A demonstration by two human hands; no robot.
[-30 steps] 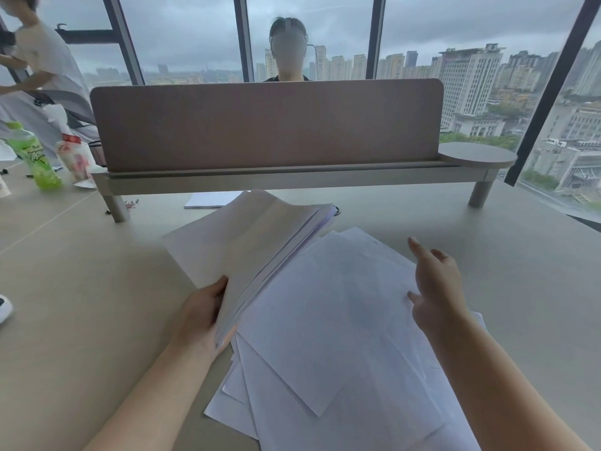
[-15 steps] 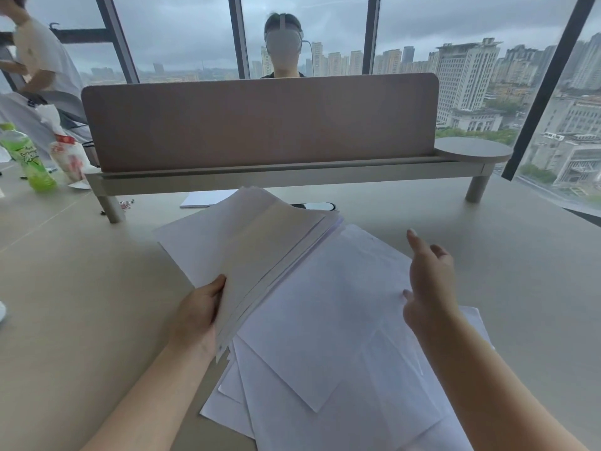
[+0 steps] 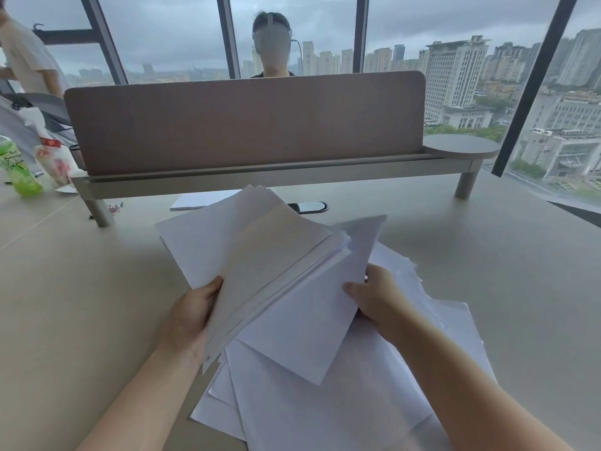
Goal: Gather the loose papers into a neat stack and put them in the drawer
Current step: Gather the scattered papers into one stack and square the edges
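My left hand (image 3: 192, 312) grips a thick bundle of white papers (image 3: 260, 265) by its near left edge and holds it tilted above the desk. My right hand (image 3: 377, 296) pinches the right edge of a single white sheet (image 3: 309, 327) and lifts it against the underside of the bundle. More loose sheets (image 3: 325, 408) lie spread and overlapping on the desk below both hands, reaching to the near edge of view. No drawer is visible.
The beige desk (image 3: 81, 304) carries a raised shelf with a brown divider panel (image 3: 244, 122) across the back. A notepad (image 3: 201, 200) and a black cable slot (image 3: 309, 206) lie under the shelf. A green bottle (image 3: 18, 172) and a plastic bag (image 3: 55, 162) stand far left. One person sits behind the divider, another stands at left.
My right hand was open and hovering over the spread sheets; it has moved left, taken hold of one sheet and raised it to the bundle. The left hand keeps its grip.
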